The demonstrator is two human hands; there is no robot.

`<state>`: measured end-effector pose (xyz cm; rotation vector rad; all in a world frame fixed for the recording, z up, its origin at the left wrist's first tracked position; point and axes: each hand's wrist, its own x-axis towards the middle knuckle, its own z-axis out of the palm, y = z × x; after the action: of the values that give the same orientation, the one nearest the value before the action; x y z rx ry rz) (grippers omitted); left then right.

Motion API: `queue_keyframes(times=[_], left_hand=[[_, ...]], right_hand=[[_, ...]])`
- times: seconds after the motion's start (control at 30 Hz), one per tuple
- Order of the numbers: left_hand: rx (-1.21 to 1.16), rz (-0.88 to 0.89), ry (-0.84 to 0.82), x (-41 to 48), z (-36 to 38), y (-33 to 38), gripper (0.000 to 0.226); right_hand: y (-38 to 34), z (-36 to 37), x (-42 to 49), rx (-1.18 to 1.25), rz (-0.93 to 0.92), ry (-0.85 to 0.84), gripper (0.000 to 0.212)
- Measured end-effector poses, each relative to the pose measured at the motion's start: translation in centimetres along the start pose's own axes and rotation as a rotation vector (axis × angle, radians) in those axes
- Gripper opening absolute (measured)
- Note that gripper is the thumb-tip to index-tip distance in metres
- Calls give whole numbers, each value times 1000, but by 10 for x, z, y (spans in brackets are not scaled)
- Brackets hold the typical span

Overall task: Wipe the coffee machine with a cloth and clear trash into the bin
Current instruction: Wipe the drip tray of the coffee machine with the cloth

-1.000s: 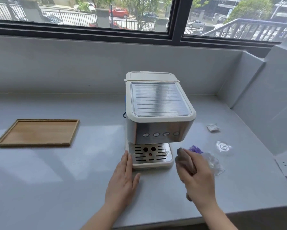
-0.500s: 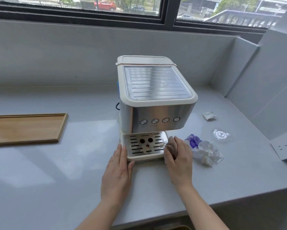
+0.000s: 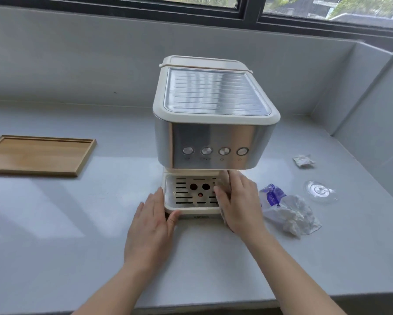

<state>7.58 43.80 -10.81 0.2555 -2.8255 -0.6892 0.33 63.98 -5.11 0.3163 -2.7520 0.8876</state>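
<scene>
Two hands are what I have in view on the grey counter (image 3: 54, 223), and everything else sits around them. The coffee machine (image 3: 213, 123) stands straight ahead of both, its steel front with four round buttons above my fingers and its cream drip tray (image 3: 191, 196) between the two hands. My left hand (image 3: 151, 230) lies flat and open, palm down on the counter, fingers together, with the thumb touching the tray's front left corner. My right hand (image 3: 241, 201) is at the tray's right side, fingers curved over a cloth (image 3: 224, 185) that it presses onto the grille; only a pale, blurred edge of the cloth shows above and below the fingers, so I cannot tell its full shape. Well off to the left of my left hand lies a shallow wooden tray (image 3: 39, 155). Just to the right of my right hand is a heap of crumpled clear plastic wrap (image 3: 293, 214), with a purple and white wrapper (image 3: 272, 194) against its far side, nearest the hand. Further right lies a round clear plastic lid (image 3: 319, 190), and beyond that, farther from the hand, a small crumpled white packet (image 3: 303, 160). All this trash rests on the counter, apart from the machine
</scene>
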Motion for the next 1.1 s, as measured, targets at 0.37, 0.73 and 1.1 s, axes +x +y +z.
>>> queue_keyframes(times=[0.37, 0.73, 1.1], left_hand=[[34, -17, -26, 1, 0, 1, 81], [21, -29, -20, 1, 0, 1, 81], [35, -21, -19, 1, -3, 3, 85]], right_hand=[[10, 16, -8, -70, -74, 70, 34], [11, 9, 17, -288, -34, 38, 29], [-19, 18, 45, -116, -289, -23, 14]])
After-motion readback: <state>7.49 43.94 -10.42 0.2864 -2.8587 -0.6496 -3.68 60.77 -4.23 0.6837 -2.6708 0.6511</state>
